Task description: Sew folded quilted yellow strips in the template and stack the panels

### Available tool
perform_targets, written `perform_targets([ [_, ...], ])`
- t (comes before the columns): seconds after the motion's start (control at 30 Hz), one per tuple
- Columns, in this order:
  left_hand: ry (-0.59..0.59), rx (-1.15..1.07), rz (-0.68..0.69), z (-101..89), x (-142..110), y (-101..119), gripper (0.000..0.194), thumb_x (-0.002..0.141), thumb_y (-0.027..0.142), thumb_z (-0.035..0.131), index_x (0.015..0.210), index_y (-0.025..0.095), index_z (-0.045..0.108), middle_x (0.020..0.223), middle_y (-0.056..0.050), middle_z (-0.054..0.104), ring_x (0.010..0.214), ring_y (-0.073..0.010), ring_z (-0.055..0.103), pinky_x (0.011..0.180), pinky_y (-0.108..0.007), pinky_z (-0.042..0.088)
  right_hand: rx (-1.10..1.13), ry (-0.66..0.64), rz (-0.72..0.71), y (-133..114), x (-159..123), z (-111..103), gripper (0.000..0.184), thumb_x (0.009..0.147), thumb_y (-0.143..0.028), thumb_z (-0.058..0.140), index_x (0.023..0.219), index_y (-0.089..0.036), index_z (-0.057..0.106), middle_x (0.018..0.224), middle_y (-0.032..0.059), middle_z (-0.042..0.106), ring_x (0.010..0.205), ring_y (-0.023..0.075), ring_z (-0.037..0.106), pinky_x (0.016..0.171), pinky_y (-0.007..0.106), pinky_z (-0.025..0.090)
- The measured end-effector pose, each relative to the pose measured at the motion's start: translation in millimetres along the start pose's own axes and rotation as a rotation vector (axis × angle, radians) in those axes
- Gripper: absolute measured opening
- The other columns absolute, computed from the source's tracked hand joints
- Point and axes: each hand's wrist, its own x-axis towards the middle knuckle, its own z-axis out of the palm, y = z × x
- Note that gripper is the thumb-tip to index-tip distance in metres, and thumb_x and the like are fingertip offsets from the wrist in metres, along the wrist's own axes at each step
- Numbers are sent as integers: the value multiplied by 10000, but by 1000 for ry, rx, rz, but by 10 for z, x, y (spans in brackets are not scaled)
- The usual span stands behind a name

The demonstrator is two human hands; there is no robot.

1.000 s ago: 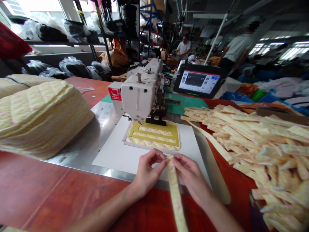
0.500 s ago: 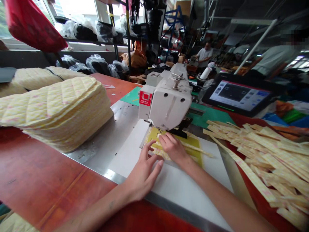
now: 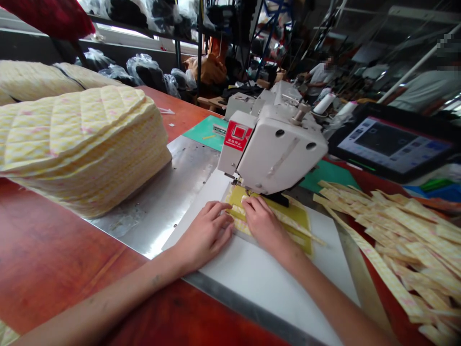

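Observation:
A white sewing machine (image 3: 273, 149) stands over a yellow template (image 3: 298, 216) that lies on quilted yellow fabric on a white board (image 3: 266, 274). My left hand (image 3: 205, 233) rests at the template's left edge, fingers curled down on it. Right beside it, my right hand (image 3: 262, 221) presses a thin yellow fabric strip (image 3: 298, 228) into the template, just under the machine's head. The strip runs out to the right past my wrist.
A tall stack of quilted yellow pieces (image 3: 79, 144) sits at the left on the red table (image 3: 46, 254). A heap of loose yellow strips (image 3: 406, 240) covers the right side. A touch-screen panel (image 3: 392, 144) stands at the back right. People work in the background.
A second ago both hands held a strip near the table's front edge. They have moved forward to the template under the machine, and the left hand has closed in against the right.

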Motion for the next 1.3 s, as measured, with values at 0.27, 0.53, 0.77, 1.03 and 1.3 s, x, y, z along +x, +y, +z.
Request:
perform_targets([
  [0.27,-159,250,259,165,534,-286,356,1081,260,377,1338,135,591,1437,-119,598,1249,-260,562,1036,-448,478,400,104,98,151,-157,107,360,969,-56,438,1245,-167,643,1268,119,612,1217,248,572,1100,436,488],
  [0.53,-153,428,223,178,513,-241,365,1086,258,347,1334,132,584,1362,-101,642,1128,-235,601,948,-412,447,460,250,207,200,-267,144,367,993,-117,414,1250,-190,667,1246,107,665,1190,226,619,1089,412,501],
  [0.77,-158,515,229,150,515,-181,349,1089,284,340,1268,158,611,1196,-96,662,1029,-235,588,870,-399,414,451,226,187,222,-285,167,379,967,-111,429,1235,-191,683,1274,104,674,1206,227,625,1098,420,500],
  [1.03,-92,415,260,248,491,-164,320,1078,273,381,1087,171,685,982,-76,660,909,-222,587,819,-387,425,471,207,218,349,-409,168,462,937,-89,391,1287,-186,675,1311,102,681,1229,218,635,1099,436,511],
  [1.3,-51,355,236,258,558,-244,288,1055,254,425,1076,177,701,984,-88,658,931,-222,590,836,-355,461,574,254,263,521,-296,166,389,946,-122,387,1156,-193,707,1231,93,714,1162,204,668,1048,403,531],
])
